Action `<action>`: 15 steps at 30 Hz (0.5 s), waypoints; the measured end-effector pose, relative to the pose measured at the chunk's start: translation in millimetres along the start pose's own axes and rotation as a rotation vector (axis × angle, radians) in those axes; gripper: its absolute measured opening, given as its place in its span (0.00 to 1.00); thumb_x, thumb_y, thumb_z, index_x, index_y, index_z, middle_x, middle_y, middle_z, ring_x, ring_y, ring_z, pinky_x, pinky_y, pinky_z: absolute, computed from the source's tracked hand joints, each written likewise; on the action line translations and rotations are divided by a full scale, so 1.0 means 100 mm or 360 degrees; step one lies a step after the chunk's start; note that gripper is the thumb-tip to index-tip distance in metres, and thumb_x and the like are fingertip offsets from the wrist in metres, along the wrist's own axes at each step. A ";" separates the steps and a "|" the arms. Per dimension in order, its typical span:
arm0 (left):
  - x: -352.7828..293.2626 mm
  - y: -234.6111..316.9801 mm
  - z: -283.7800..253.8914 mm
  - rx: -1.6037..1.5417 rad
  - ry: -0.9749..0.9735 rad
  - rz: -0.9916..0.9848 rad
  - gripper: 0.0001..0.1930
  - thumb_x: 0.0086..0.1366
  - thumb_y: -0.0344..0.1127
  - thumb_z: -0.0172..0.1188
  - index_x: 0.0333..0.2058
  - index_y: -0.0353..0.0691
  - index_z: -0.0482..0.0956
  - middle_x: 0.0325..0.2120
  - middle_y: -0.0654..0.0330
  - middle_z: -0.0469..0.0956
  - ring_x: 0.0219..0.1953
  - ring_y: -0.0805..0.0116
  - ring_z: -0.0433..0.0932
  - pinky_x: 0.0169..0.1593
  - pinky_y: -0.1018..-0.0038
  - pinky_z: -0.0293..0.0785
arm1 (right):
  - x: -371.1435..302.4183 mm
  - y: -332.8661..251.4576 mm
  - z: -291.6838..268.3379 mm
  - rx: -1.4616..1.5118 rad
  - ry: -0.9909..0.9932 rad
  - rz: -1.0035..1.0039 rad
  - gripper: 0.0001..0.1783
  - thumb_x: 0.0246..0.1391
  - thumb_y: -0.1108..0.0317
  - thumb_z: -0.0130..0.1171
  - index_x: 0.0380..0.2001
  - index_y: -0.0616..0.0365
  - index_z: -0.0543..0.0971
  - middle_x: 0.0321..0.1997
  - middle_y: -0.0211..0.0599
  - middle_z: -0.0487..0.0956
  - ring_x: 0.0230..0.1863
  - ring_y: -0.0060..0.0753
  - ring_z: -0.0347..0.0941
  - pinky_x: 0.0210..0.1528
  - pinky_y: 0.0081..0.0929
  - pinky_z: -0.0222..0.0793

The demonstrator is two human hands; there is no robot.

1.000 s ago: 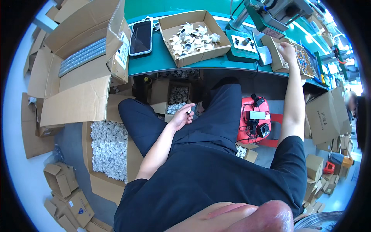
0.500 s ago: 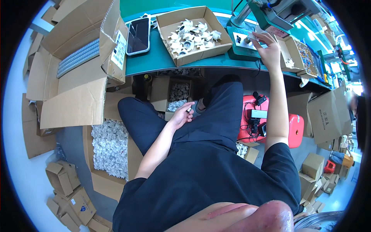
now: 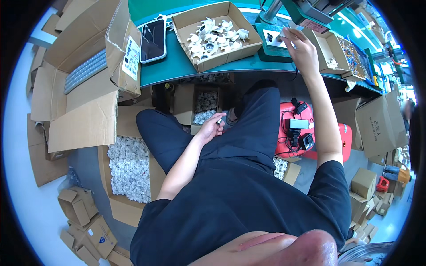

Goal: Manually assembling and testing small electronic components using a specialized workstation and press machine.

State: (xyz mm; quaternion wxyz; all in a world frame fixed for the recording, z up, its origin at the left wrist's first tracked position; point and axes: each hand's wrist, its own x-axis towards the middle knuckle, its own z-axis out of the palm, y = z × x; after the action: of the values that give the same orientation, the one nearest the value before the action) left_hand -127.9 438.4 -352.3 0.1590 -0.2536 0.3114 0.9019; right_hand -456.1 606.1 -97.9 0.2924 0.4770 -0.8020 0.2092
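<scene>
My right hand [image 3: 303,49] reaches over the bench to the small press. Its thumb and fingers are pinched at a light metal plate [image 3: 271,39] with dark pegs, on the press's green base [image 3: 273,55]. What they hold there is too small and covered to name. My left hand [image 3: 210,129] rests above my lap, fingers curled around a small pale and dark piece that I cannot make out. Left of the press, white fan impellers [image 3: 216,39] lie heaped in a shallow cardboard tray [image 3: 231,59]. The press head [image 3: 310,17] stands above and behind my right hand.
A phone [image 3: 153,40] lies left of the tray, beside a large open carton [image 3: 84,117]. Right of the press are a carton [image 3: 326,55] and a box of small coloured parts [image 3: 351,60]. A red case [image 3: 288,144] with cables stands below the bench.
My right hand stays at the press, its fingers shifted slightly over the plate. My left hand holds its place. The whole view has moved slightly.
</scene>
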 end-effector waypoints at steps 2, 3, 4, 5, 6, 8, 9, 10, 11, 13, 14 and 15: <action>-0.02 -0.02 0.01 -0.0008 0.0002 -0.0001 0.17 0.76 0.41 0.46 0.60 0.47 0.69 0.27 0.68 0.66 0.27 0.77 0.65 0.31 0.78 0.62 | 0.00 0.02 0.00 0.0008 0.0035 0.0015 0.15 0.55 0.66 0.67 0.47 0.51 0.85 0.48 0.38 0.84 0.46 0.36 0.82 0.51 0.28 0.75; -0.04 -0.03 0.01 -0.0029 0.0008 -0.0005 0.17 0.76 0.41 0.46 0.60 0.47 0.69 0.27 0.68 0.66 0.27 0.77 0.65 0.31 0.78 0.62 | -0.01 0.08 -0.03 0.0066 0.0129 0.0040 0.15 0.56 0.66 0.66 0.48 0.51 0.85 0.48 0.38 0.84 0.46 0.37 0.82 0.51 0.29 0.76; -0.05 -0.02 -0.01 -0.0052 0.0018 -0.0008 0.17 0.76 0.41 0.46 0.60 0.47 0.69 0.27 0.68 0.66 0.27 0.77 0.65 0.31 0.78 0.62 | -0.02 0.16 -0.06 0.0127 0.0221 0.0065 0.15 0.57 0.66 0.65 0.48 0.51 0.85 0.49 0.38 0.84 0.47 0.37 0.82 0.52 0.30 0.76; -0.06 -0.03 -0.02 -0.0060 0.0031 -0.0001 0.17 0.76 0.41 0.46 0.60 0.47 0.69 0.27 0.68 0.66 0.27 0.77 0.65 0.31 0.78 0.62 | -0.04 0.24 -0.08 0.0197 0.0306 0.0085 0.15 0.59 0.65 0.63 0.49 0.51 0.85 0.49 0.38 0.84 0.47 0.38 0.82 0.52 0.30 0.76; -0.07 -0.03 -0.05 -0.0075 0.0029 0.0022 0.17 0.76 0.41 0.47 0.59 0.47 0.69 0.27 0.68 0.67 0.27 0.77 0.65 0.31 0.79 0.63 | -0.03 0.38 -0.09 0.0216 0.0302 0.0079 0.15 0.59 0.65 0.63 0.49 0.51 0.85 0.49 0.38 0.84 0.47 0.38 0.82 0.52 0.30 0.76; -0.07 -0.03 -0.08 -0.0091 0.0001 0.0038 0.16 0.76 0.42 0.47 0.58 0.48 0.70 0.28 0.67 0.68 0.26 0.77 0.65 0.30 0.79 0.64 | 0.00 0.69 -0.10 0.0911 0.0179 0.0930 0.15 0.62 0.65 0.60 0.49 0.56 0.84 0.48 0.39 0.85 0.48 0.35 0.82 0.52 0.29 0.75; -0.05 -0.03 -0.08 -0.0091 -0.0003 0.0027 0.16 0.76 0.42 0.47 0.58 0.48 0.70 0.28 0.67 0.68 0.26 0.77 0.65 0.30 0.79 0.64 | 0.01 0.77 -0.01 0.0903 0.0178 0.0938 0.15 0.62 0.65 0.60 0.49 0.56 0.84 0.48 0.39 0.85 0.48 0.35 0.82 0.52 0.29 0.75; -0.04 -0.02 -0.09 -0.0096 0.0004 0.0031 0.16 0.76 0.42 0.47 0.58 0.48 0.70 0.28 0.67 0.68 0.26 0.77 0.65 0.29 0.79 0.64 | 0.01 0.83 0.15 0.0687 0.0065 0.0916 0.15 0.63 0.65 0.58 0.49 0.58 0.83 0.47 0.39 0.85 0.48 0.33 0.82 0.52 0.28 0.75; -0.03 -0.02 -0.08 -0.0099 0.0004 0.0031 0.16 0.76 0.41 0.47 0.58 0.48 0.70 0.28 0.67 0.68 0.26 0.77 0.65 0.29 0.79 0.64 | -0.01 0.90 0.30 0.0463 -0.0047 0.0894 0.15 0.64 0.65 0.57 0.49 0.61 0.83 0.45 0.40 0.85 0.48 0.32 0.82 0.52 0.27 0.75; -0.01 -0.01 -0.05 -0.0095 -0.0012 0.0027 0.15 0.76 0.41 0.48 0.57 0.47 0.70 0.28 0.67 0.68 0.26 0.77 0.65 0.29 0.79 0.64 | -0.05 1.04 0.48 0.0224 -0.0149 0.0872 0.16 0.65 0.65 0.56 0.49 0.63 0.82 0.44 0.40 0.86 0.47 0.31 0.82 0.51 0.27 0.75; 0.02 0.02 -0.03 -0.0078 -0.0015 0.0025 0.15 0.76 0.42 0.47 0.57 0.47 0.69 0.27 0.67 0.67 0.26 0.77 0.65 0.30 0.79 0.63 | -0.08 1.16 0.56 0.0529 -0.0116 0.0977 0.17 0.65 0.64 0.56 0.50 0.64 0.81 0.45 0.41 0.85 0.48 0.31 0.81 0.52 0.27 0.75; 0.02 0.02 -0.02 -0.0073 -0.0010 0.0030 0.15 0.76 0.42 0.47 0.57 0.47 0.69 0.27 0.67 0.67 0.26 0.77 0.65 0.30 0.79 0.63 | -0.07 1.20 0.61 0.0843 -0.0092 0.1066 0.17 0.65 0.63 0.55 0.50 0.64 0.81 0.45 0.41 0.85 0.48 0.30 0.81 0.52 0.26 0.75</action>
State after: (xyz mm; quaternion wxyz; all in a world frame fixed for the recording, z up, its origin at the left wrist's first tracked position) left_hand -129.2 435.7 -354.0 0.1456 -0.2512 0.2926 0.9111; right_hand -576.1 628.4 -154.8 0.0529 0.2544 -0.8391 0.4779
